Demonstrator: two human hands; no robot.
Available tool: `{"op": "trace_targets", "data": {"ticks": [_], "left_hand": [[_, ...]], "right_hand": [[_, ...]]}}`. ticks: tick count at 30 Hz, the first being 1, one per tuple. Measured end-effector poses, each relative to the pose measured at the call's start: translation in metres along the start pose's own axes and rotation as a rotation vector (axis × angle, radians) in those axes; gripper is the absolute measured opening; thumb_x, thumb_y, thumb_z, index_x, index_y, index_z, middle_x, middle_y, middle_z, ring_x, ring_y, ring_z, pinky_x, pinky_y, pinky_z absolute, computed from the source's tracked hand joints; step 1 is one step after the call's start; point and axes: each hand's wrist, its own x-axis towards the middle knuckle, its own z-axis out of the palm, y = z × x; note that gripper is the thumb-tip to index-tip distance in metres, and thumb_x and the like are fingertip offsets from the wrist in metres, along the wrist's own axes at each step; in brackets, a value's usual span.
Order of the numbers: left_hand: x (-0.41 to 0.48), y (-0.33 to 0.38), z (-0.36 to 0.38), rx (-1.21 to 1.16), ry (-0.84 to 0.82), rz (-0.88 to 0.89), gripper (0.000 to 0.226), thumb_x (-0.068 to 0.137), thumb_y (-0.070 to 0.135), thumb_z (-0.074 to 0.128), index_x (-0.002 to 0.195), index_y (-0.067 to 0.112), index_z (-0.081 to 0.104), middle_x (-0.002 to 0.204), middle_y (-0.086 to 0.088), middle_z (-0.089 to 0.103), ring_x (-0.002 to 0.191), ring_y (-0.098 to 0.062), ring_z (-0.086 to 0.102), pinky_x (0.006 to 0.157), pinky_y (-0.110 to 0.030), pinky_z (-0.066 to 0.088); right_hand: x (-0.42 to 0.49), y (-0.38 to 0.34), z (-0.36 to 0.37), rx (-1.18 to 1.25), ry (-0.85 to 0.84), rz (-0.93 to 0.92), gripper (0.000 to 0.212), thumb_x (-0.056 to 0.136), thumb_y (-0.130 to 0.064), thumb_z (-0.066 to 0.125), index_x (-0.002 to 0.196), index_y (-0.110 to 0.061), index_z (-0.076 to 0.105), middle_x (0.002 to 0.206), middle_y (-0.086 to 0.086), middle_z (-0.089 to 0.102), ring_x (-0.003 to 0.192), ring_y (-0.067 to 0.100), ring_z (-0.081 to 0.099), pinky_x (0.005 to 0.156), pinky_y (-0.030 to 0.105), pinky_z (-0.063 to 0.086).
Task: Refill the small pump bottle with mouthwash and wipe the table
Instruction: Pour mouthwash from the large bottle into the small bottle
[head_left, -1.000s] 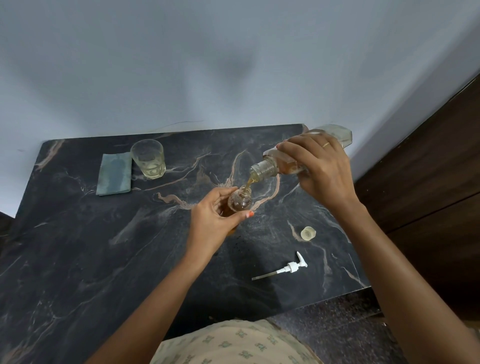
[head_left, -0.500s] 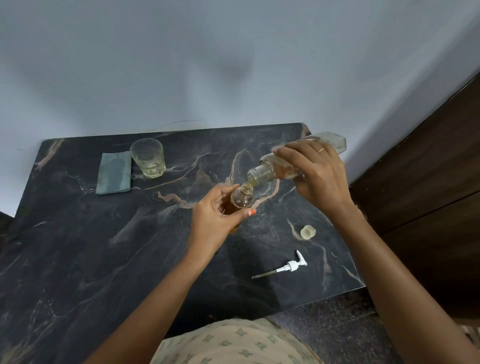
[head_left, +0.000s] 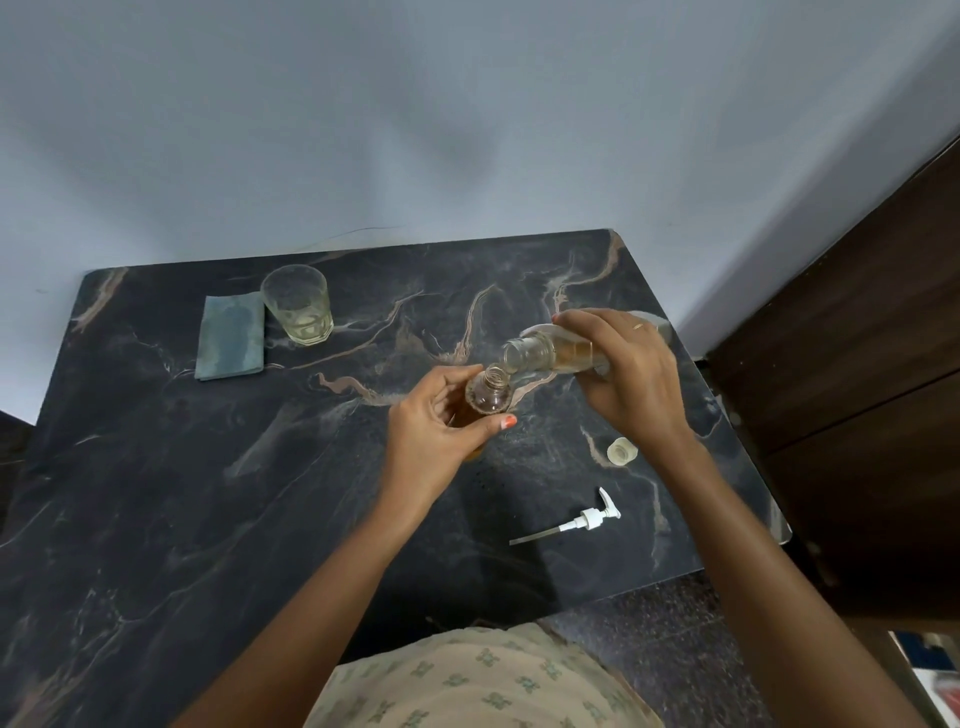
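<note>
Head: small pump bottle (head_left: 488, 397) pinched between left hand (head_left: 431, 441) fingers (head_left: 451, 376), thumb.

A polished dark stone table (head_left: 208, 519), veined in tan and white, carries a soft sheen under a matt painted wall (head_left: 467, 130). On it are a clear glass (head_left: 297, 306) with a faceted base, a matt grey-green cloth (head_left: 228, 338), a white plastic pump (head_left: 592, 517) with a translucent tube, and a pale, translucent plastic cap (head_left: 622, 450). The small bottle (head_left: 488, 397) and the big bottle (head_left: 527, 353) are both clear and smooth with ridged, threaded necks. A gold-coloured metal ring (head_left: 638, 327) glints on the right hand (head_left: 628, 379). Beside the table are a dark wood cabinet (head_left: 857, 389) with a low sheen and a speckled stone floor (head_left: 649, 649).
</note>
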Motion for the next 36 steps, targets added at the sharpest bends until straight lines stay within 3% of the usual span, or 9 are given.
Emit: {"op": "trace_targets", "data": {"ticks": [6, 9, 11, 15, 18, 23, 29, 36], "left_hand": [[-0.002, -0.011, 0.0, -0.021, -0.013, -0.04, 0.048, 0.058, 0.006, 0.081, 0.099, 0.02, 0.06, 0.098, 0.01, 0.067, 0.095, -0.002, 0.065, 0.081, -0.012, 0.048], [-0.002, -0.02, 0.0, -0.017, -0.02, -0.062, 0.048, 0.059, 0.004, 0.081, 0.1, 0.016, 0.059, 0.099, 0.007, 0.066, 0.095, -0.002, 0.064, 0.081, -0.012, 0.048], [-0.001, -0.026, -0.001, -0.022, -0.02, -0.083, 0.049, 0.059, 0.001, 0.08, 0.101, 0.013, 0.058, 0.099, 0.006, 0.066, 0.094, -0.002, 0.064, 0.081, -0.012, 0.048], [0.003, -0.04, -0.005, -0.02, -0.008, -0.114, 0.048, 0.06, -0.002, 0.079, 0.098, 0.017, 0.056, 0.098, 0.004, 0.066, 0.093, -0.003, 0.065, 0.082, -0.013, 0.049], [0.007, -0.052, -0.01, -0.022, 0.014, -0.135, 0.05, 0.06, -0.003, 0.078, 0.094, 0.023, 0.054, 0.097, 0.003, 0.066, 0.092, -0.003, 0.065, 0.081, -0.014, 0.049], [0.01, -0.074, -0.012, -0.029, 0.019, -0.187, 0.051, 0.061, -0.006, 0.077, 0.093, 0.025, 0.053, 0.096, 0.004, 0.065, 0.091, -0.002, 0.065, 0.079, -0.012, 0.049], [0.005, -0.097, -0.005, -0.011, -0.018, -0.242, 0.051, 0.063, -0.01, 0.074, 0.095, 0.022, 0.051, 0.099, 0.003, 0.063, 0.093, -0.002, 0.063, 0.082, -0.013, 0.048], [0.0, -0.117, 0.004, 0.026, -0.021, -0.281, 0.051, 0.063, -0.008, 0.076, 0.094, 0.024, 0.051, 0.101, 0.002, 0.063, 0.095, -0.003, 0.062, 0.082, -0.013, 0.048]], "right_hand": [[-0.029, 0.002, 0.028, 0.283, -0.01, 0.297, 0.045, 0.067, -0.006, 0.078, 0.108, -0.014, 0.06, 0.104, -0.001, 0.067, 0.094, 0.02, 0.063, 0.082, 0.029, 0.045], [-0.04, 0.002, 0.04, 0.605, -0.032, 0.467, 0.05, 0.065, 0.001, 0.078, 0.105, -0.02, 0.057, 0.101, -0.018, 0.061, 0.094, -0.002, 0.06, 0.083, 0.018, 0.048], [-0.048, 0.003, 0.05, 0.711, -0.041, 0.563, 0.057, 0.062, 0.006, 0.078, 0.1, -0.027, 0.053, 0.098, -0.02, 0.059, 0.091, -0.01, 0.058, 0.08, 0.008, 0.046], [-0.062, 0.007, 0.067, 0.924, -0.048, 0.789, 0.063, 0.061, 0.015, 0.074, 0.096, -0.031, 0.048, 0.099, -0.003, 0.06, 0.093, 0.011, 0.062, 0.072, 0.023, 0.055], [-0.068, 0.013, 0.074, 0.992, -0.035, 0.82, 0.061, 0.061, 0.021, 0.07, 0.095, -0.024, 0.046, 0.097, -0.003, 0.058, 0.084, -0.004, 0.062, 0.062, 0.009, 0.05], [-0.076, 0.03, 0.08, 0.998, -0.131, 0.863, 0.059, 0.062, 0.014, 0.073, 0.097, -0.026, 0.049, 0.103, 0.003, 0.059, 0.095, 0.013, 0.06, 0.077, 0.023, 0.055], [-0.085, 0.038, 0.087, 0.97, -0.235, 0.856, 0.057, 0.06, 0.017, 0.072, 0.099, -0.02, 0.051, 0.095, -0.003, 0.061, 0.085, -0.003, 0.063, 0.072, 0.013, 0.051], [-0.097, 0.042, 0.092, 0.985, -0.228, 0.86, 0.058, 0.061, 0.022, 0.068, 0.107, -0.005, 0.046, 0.096, -0.001, 0.059, 0.085, -0.006, 0.062, 0.075, 0.01, 0.048]]}}
